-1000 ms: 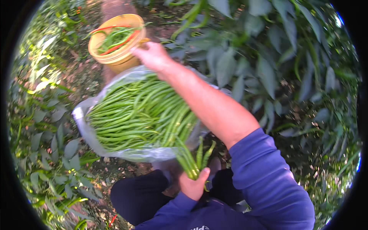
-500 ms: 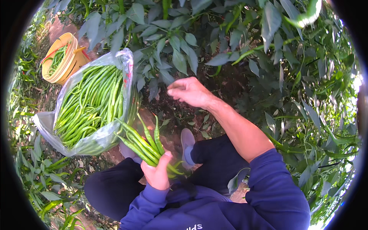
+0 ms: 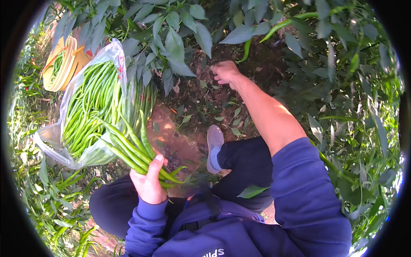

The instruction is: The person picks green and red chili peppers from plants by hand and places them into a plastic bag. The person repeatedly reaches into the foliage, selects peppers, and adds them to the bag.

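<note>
I see left: clear plastic bag (image 3: 97, 156) of long green peppers (image 3: 92, 105) | far left: round yellow bucket (image 3: 69, 64), more inside | left hand (image 3: 148, 182) clamped on green pepper bunch (image 3: 133, 150) near bag | right hand (image 3: 225, 73): can't tell

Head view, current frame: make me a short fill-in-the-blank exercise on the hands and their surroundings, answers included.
1. The peppers in the left hand are coloured ____.
2. Of the two hands, the one nearer the clear plastic bag is the ____ one.
3. The sleeve on the same arm as the right hand is coloured ____.

Missing words: green; left; blue.
</note>
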The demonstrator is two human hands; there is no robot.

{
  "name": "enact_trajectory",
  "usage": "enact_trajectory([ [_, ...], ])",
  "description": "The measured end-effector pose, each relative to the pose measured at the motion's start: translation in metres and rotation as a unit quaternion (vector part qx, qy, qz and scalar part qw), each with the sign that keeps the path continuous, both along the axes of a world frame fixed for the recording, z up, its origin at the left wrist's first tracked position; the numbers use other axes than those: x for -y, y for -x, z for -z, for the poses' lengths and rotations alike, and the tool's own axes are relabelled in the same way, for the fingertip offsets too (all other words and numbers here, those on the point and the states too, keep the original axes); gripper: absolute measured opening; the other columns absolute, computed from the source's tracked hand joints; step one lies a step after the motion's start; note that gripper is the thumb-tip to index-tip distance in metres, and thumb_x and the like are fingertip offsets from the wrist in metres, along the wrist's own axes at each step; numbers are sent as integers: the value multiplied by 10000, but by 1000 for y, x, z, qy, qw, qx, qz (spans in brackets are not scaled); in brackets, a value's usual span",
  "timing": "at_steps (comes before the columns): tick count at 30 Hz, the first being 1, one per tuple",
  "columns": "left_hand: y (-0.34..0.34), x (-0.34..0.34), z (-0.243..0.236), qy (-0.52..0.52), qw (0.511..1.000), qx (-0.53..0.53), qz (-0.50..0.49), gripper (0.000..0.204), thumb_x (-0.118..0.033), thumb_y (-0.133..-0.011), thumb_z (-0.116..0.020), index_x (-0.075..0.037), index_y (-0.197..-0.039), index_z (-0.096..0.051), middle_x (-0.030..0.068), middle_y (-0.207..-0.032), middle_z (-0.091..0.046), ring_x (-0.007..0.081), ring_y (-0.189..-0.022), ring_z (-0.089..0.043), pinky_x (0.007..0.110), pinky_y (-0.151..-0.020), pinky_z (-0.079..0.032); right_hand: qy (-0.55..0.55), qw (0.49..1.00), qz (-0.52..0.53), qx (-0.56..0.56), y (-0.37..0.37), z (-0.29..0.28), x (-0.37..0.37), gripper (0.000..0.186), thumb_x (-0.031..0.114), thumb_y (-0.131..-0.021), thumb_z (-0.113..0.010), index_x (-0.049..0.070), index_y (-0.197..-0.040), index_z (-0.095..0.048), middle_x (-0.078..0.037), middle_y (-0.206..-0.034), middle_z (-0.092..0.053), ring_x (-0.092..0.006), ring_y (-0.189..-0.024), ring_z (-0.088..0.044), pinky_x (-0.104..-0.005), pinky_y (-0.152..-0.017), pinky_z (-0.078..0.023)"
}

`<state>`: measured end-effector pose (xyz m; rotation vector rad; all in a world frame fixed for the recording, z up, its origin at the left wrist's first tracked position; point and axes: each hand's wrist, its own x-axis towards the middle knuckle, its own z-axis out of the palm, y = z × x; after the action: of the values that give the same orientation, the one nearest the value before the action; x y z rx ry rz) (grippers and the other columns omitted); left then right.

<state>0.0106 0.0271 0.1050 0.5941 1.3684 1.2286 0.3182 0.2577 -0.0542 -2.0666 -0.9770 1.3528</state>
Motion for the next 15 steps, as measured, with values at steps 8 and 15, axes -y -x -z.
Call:
enact_trajectory([
  [8,3,0,29,112,989,-75,56,182,-15,-875,-682,29,-1039,-614,65,-891,-631,159,-777,-611,296,-739,-492,-134,969,-117,174,37,66,-90,313,255,-967,-630,15,-1163,-670,-119,-1182,-711,-291,-1001,-706,-427,-898,-546],
  [15,12,-10,45,191,977,-93,15,151,-11,-867,-685,29,-1001,-629,57,-880,-633,142,-769,-596,280,-725,-475,-341,790,-154,486,42,116,-165,478,227,-827,-717,123,-1285,-629,-157,-1404,-590,-327,-1339,-520,-461,-1043,-473],
])
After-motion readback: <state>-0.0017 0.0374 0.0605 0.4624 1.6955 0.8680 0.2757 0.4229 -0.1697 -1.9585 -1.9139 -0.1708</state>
